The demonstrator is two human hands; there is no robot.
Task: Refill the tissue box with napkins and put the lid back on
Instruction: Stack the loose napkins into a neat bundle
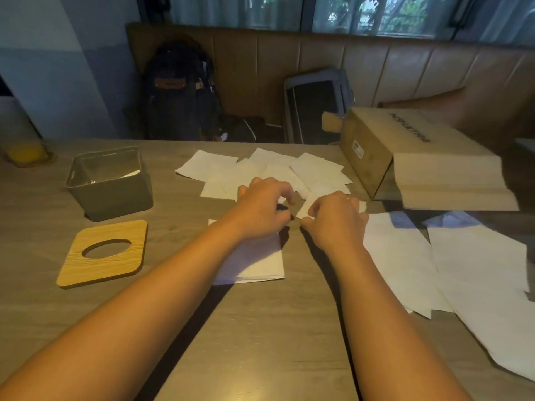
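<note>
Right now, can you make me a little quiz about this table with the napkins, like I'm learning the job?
1. True or false: the wooden lid sits on top of the grey tissue box.
2. Which hand touches the small folded napkin: A the left hand, B the right hand, C neither?
3. Fill in: the big stack of napkins pokes out of the open end of the cardboard ____.

Key:
1. False. The lid lies flat on the table in front of the box, which is open.
2. B. The right hand's fingers pinch it; whether the left touches it too is unclear.
3. Box.
</note>
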